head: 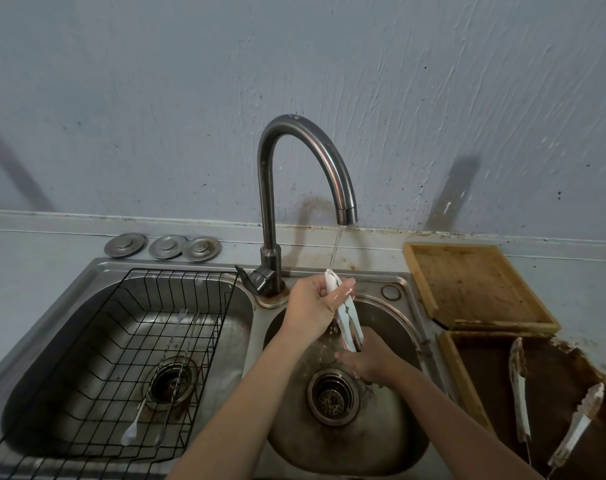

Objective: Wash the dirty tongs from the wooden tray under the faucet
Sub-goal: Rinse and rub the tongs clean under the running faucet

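Two bare arms reach up from the bottom edge into the round right sink (391,441), which has a drain (333,398) in its floor. The right hand (362,358) is low in this sink. It touches the bottom tips of the tongs (344,315), but I cannot tell if its fingers curl round them. The left hand (317,304) is higher and grips the top of the tongs, which point down over the sink.

On the right, two more dirty tongs (519,386) lie in a dark, wet tray (457,368). In the left sink (52,341) sits a black wire rack (163,282) with a fork (145,396) in it.

Farther back, a thin stream of water (336,247) falls from the faucet (270,188) onto the tongs. A drier wooden tray (419,275) sits behind the wet one. Three round metal lids (125,244) rest by the wall (156,98).
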Motion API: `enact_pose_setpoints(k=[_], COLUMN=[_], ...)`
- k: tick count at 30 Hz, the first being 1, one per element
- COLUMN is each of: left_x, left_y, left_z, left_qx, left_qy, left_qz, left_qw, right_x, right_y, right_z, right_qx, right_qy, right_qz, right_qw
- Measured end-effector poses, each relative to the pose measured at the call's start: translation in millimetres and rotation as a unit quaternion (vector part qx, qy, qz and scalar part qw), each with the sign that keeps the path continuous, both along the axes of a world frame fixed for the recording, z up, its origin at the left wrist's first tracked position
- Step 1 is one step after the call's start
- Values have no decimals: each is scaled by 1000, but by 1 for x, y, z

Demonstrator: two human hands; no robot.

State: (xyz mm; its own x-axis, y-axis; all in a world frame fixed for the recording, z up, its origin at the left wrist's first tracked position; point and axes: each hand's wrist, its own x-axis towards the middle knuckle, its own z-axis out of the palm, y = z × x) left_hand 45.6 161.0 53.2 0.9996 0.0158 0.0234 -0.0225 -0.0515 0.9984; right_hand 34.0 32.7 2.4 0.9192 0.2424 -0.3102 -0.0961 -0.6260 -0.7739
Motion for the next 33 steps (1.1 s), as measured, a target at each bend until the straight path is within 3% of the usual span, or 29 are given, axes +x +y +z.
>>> enact_pose_setpoints(k=[3, 7, 9, 12, 14, 17, 20, 22, 30, 33], left_x=[3, 11, 16, 21, 21, 20, 16, 13, 9, 11], left_y=[3, 16, 25, 29, 24, 9, 0, -1, 6, 12], left_z=[-1, -9, -16, -29, -36, -43, -49, -51, -51, -50], left_qx=[7, -154, -271, -429, -478, -550, -624, -649, -673, -623], left_qy=[-8, 86, 181, 274, 298, 330, 369, 384, 395, 383], left_qz=[10, 81, 130, 178, 184, 171, 175, 172, 154, 173], left_qw=[1000, 981, 936, 842, 805, 748, 666, 634, 606, 660], right_x=[1, -1, -2, -1, 3, 9, 15, 17, 17, 18], right_y=[0, -7, -17, -33, -31, -9, 11, 18, 21, 17], right_z=[5, 33, 58, 93, 106, 109, 105, 101, 96, 102], right_qx=[-5, -45, -61, 64, 143, 152, 164, 167, 196, 120], right_qy=[-5, -34, -67, -93, -137, -240, -280, -291, -291, -328], right_qz=[15, 47, 75, 64, 39, 11, 6, 11, 7, 8], right_qw=[1000, 997, 993, 991, 979, 959, 946, 942, 936, 937])
